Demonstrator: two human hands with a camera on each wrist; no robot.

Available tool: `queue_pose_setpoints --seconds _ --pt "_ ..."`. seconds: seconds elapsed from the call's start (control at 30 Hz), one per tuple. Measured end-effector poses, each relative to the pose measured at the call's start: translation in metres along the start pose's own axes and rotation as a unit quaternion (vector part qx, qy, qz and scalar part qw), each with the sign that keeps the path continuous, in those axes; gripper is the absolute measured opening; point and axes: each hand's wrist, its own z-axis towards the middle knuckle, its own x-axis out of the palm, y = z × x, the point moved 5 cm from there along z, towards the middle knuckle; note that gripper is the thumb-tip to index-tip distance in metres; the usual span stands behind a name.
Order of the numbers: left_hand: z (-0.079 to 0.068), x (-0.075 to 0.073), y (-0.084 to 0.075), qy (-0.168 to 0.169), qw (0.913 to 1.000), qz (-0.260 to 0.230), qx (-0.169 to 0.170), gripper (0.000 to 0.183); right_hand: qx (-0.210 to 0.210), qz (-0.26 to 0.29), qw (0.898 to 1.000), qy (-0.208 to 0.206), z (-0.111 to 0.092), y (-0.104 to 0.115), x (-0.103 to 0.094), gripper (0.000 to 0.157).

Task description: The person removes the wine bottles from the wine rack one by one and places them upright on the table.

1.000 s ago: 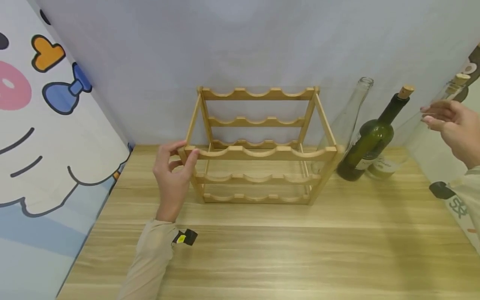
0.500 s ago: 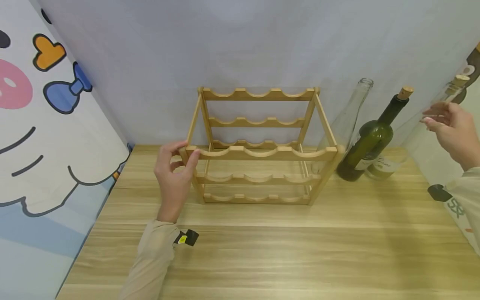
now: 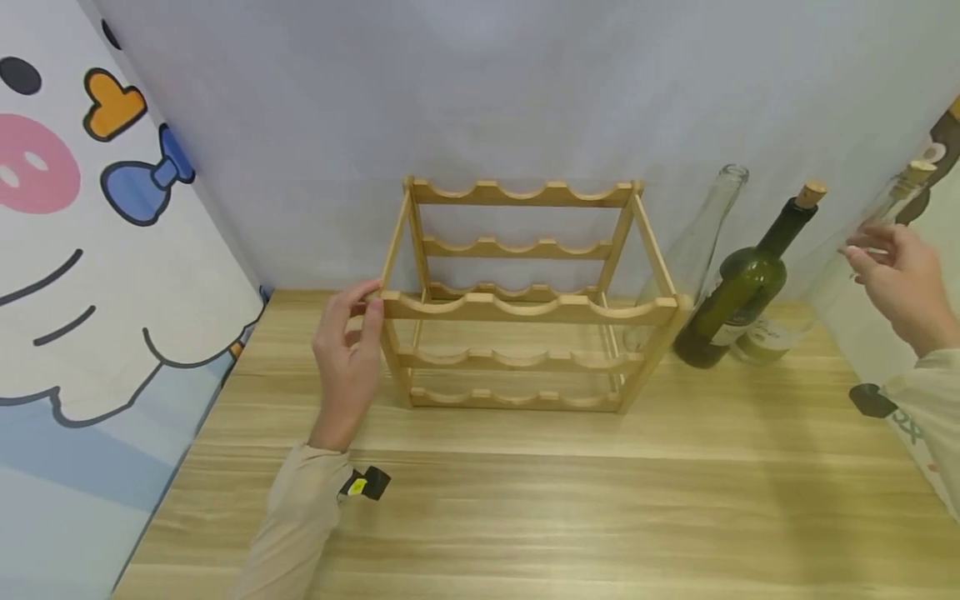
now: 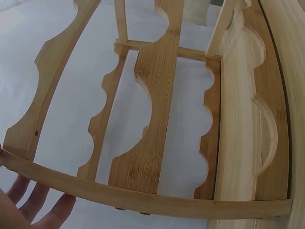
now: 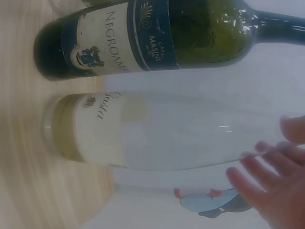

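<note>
My left hand (image 3: 347, 358) is at the upper front left corner of a wooden wine rack (image 3: 525, 310), thumb and fingers about the corner post. In the left wrist view, its fingers (image 4: 34, 202) reach behind the rack's side bar (image 4: 143, 200). At the far right, my right hand (image 3: 903, 279) holds the neck of a clear, labelled wine bottle (image 3: 821, 287), which stands upright with a cork in it. The right wrist view shows thumb and fingertips close together at the bottle's narrow upper part. The rack's scalloped rails hold no bottles.
A green wine bottle (image 3: 738, 292) with a cork stands between the clear bottle and the rack. Behind the rack's right side is an uncorked clear bottle (image 3: 697, 242). A pale wall (image 3: 510, 100) backs the wooden table (image 3: 510, 500); a cartoon-printed panel (image 3: 97, 275) borders the left.
My left thumb has drawn back from the front rail to the corner post. My right hand sits slightly lower along the bottle. The view has shifted a little; rack and bottles stand in place.
</note>
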Motion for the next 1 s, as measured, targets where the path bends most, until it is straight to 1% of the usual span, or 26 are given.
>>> queue_pose_setpoints --seconds 0.13,0.27,0.4,0.47,0.53,0.77,0.83,0.9,1.0 --pt "-0.005 -0.005 0.005 0.023 0.9996 0.004 -0.017 0.028 0.015 0.022 1.0 0.002 -0.01 -0.009 0.0 0.057" --pt "-0.008 -0.012 0.007 0.036 0.9992 0.014 -0.013 0.028 0.03 0.051 0.998 -0.007 -0.02 -0.012 -0.005 0.056" --pt "-0.006 -0.018 0.004 0.045 0.9978 0.049 0.007 0.028 0.026 0.08 0.996 -0.027 -0.026 -0.008 -0.008 0.047" --pt "-0.005 -0.019 0.002 0.051 0.9964 0.066 0.011 0.028 0.021 0.092 0.995 -0.033 -0.03 -0.004 -0.008 0.039" --pt "-0.004 -0.02 0.002 0.055 0.9951 0.081 0.015 0.028 0.012 0.103 0.994 -0.036 -0.035 0.001 -0.007 0.036" --pt "-0.011 -0.022 0.044 0.07 0.9915 0.104 0.035 0.03 -0.029 0.103 0.994 -0.033 -0.055 0.014 0.003 0.041" --pt "-0.013 -0.022 0.047 0.078 0.989 0.118 0.041 0.03 -0.043 0.103 0.993 -0.028 -0.061 0.018 0.007 0.038" --pt "-0.015 -0.022 0.048 0.087 0.9863 0.131 0.052 0.031 -0.058 0.098 0.993 -0.019 -0.067 0.021 0.012 0.038" --pt "-0.019 -0.022 0.052 0.104 0.9809 0.154 0.058 0.035 -0.073 0.085 0.994 -0.011 -0.074 0.028 0.021 0.038"
